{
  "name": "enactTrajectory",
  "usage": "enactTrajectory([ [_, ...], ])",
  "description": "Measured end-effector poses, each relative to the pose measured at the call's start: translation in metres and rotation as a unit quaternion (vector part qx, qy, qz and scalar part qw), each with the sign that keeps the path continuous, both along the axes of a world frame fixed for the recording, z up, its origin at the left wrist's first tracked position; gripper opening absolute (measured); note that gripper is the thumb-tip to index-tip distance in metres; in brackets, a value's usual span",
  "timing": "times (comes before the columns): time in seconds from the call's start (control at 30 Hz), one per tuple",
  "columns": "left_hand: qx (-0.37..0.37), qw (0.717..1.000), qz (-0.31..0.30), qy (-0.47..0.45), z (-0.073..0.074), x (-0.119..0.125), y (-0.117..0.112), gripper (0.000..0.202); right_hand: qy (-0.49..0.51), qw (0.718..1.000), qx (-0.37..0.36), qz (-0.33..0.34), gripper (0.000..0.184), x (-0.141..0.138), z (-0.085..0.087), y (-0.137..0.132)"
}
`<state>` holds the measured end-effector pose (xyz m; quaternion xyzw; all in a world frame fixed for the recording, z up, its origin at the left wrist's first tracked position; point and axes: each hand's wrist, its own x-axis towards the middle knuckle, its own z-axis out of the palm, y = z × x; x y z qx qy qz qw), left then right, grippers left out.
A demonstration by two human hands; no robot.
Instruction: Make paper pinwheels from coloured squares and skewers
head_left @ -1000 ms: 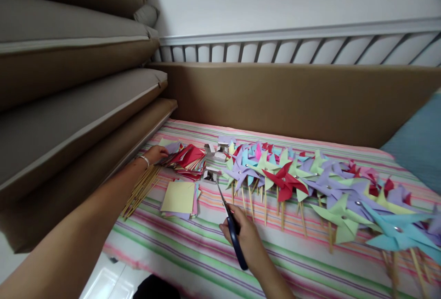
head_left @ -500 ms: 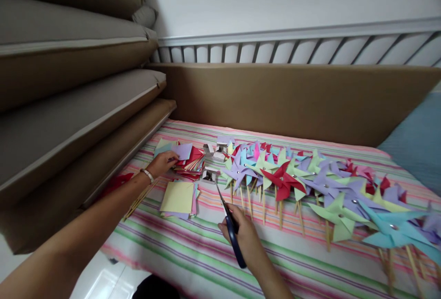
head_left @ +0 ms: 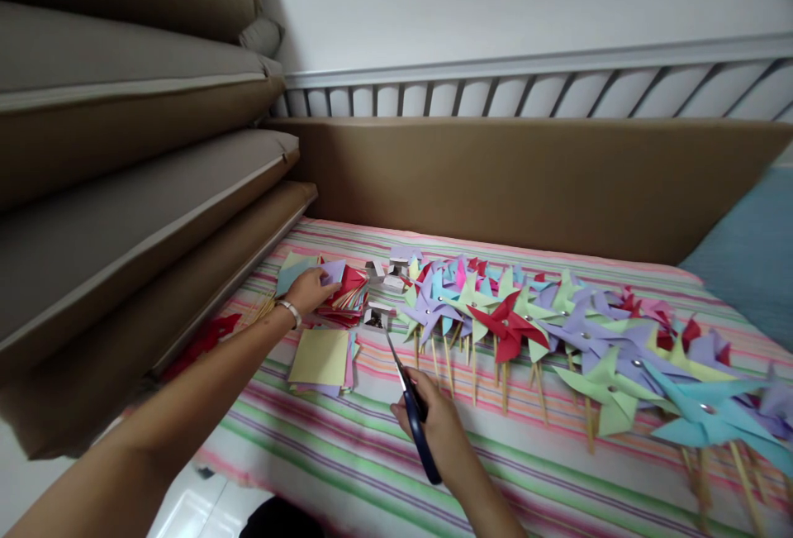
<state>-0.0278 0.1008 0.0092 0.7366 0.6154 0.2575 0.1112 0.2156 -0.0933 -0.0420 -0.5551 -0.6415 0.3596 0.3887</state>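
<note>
My left hand (head_left: 311,290), with a pale band on its wrist, reaches over a stack of coloured paper squares. Its fingers are closed on a purple paper sheet (head_left: 333,272) on top; the fingertips are partly hidden. Red sheets (head_left: 353,280) fan out just right of that hand. In my right hand (head_left: 434,416) is a pair of scissors (head_left: 420,439) with dark blue handles, the blades pointing up and away. A second stack, with a yellow paper square (head_left: 319,356) uppermost, lies between the hands. Beyond the scissor tips stands a small open box (head_left: 377,318) holding tiny dark pieces.
Many finished paper pinwheels (head_left: 508,325) on wooden sticks cover the right side of the striped cloth (head_left: 347,455). More small boxes (head_left: 390,272) stand behind. Stacked cushions (head_left: 154,191) rise on the left, and a brown panel (head_left: 496,183) runs along the back.
My left hand has moved right and further over the purple sheet, uncovering more of the red paper by the cushions. My right hand and the scissors have hardly moved.
</note>
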Motion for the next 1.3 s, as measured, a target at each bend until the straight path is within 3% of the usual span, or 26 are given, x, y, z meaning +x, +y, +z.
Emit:
enactTrajectory([
  [0.23,-0.003,0.996,0.062,0.063,-0.002,0.014,-0.006,0.043,0.008,1.000,0.000,-0.001,0.038,0.000,0.000,-0.001],
  [0.6,-0.006,0.990,0.090,0.110,0.001,0.026,-0.018,0.041,0.022,1.000,-0.006,0.002,0.040,0.000,0.004,-0.001],
  [1.3,-0.038,0.994,0.097,0.011,-0.005,0.011,-0.004,0.037,0.037,0.999,0.004,0.007,0.038,0.001,0.012,-0.003],
])
